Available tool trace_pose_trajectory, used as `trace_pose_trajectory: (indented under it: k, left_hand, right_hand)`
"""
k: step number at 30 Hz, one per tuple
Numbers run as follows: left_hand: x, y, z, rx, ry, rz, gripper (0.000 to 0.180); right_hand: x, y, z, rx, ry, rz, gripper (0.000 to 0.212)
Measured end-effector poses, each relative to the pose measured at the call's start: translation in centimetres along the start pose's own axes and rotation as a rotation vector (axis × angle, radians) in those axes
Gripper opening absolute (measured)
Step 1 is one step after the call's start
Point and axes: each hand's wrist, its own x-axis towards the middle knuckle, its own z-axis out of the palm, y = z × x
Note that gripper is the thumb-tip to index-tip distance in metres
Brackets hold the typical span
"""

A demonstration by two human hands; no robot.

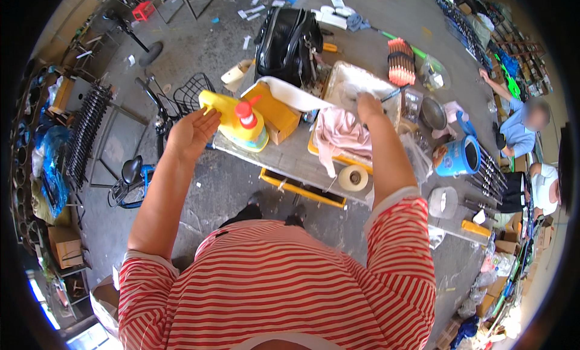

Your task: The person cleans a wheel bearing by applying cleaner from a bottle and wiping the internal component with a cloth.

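Beside the yellow jug (249, 134) with a red pump top, my left hand (194, 131) is open, its fingers stretched out at the jug's handle side; whether the fingertips touch it is hard to tell. My right hand (368, 107) reaches down into a white tray (338, 74), near its front. The fingers of that hand are mostly hidden, and I cannot make out what they touch. A crumpled pink cloth (343, 131) lies just in front of the tray, close to my right wrist. Next to the jug stands an open brown cardboard box (279, 117).
A black bag (289, 45) stands behind the box. At the bench's front edge lies a tape roll (353, 178); a metal bowl (432, 111) and blue bucket (462, 157) are on the right. A bicycle (134, 172) stands left. Two people work at the far right.
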Motion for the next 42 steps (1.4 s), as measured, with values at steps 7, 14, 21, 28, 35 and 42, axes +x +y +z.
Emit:
trace_pose_trajectory:
  k: [7, 14, 21, 28, 35, 42]
  left_hand:
    - [-3.0, 1.2, -2.5, 0.170, 0.006, 0.093, 0.032]
    - [-2.1, 2.0, -2.9, 0.509, -0.177, 0.420, 0.020]
    - [-1.1, 2.9, -0.8, 0.635, -0.305, 0.778, 0.018]
    - [-3.6, 1.5, 4.0, 0.749, -0.456, 1.274, 0.011]
    - [-6.4, -5.4, 9.1, 0.706, -0.850, 0.655, 0.046]
    - [-4.8, -8.1, 6.6, 0.677, -0.931, 0.381, 0.034]
  right_hand:
    - [-0.9, 0.1, -2.6, 0.492, 0.837, -0.086, 0.012]
    - [-3.6, 1.1, -7.8, 0.596, 1.034, -0.024, 0.025]
    - [-8.7, -0.6, -11.8, 1.700, 0.709, 0.268, 0.027]
    - [-15.5, -7.7, -13.0, 2.047, 0.477, 0.130, 0.008]
    - [-21.7, -16.5, -9.9, 1.760, 0.375, 0.145, 0.026]
    - [-26.3, -16.7, -4.4, 1.447, 0.320, -0.043, 0.022]
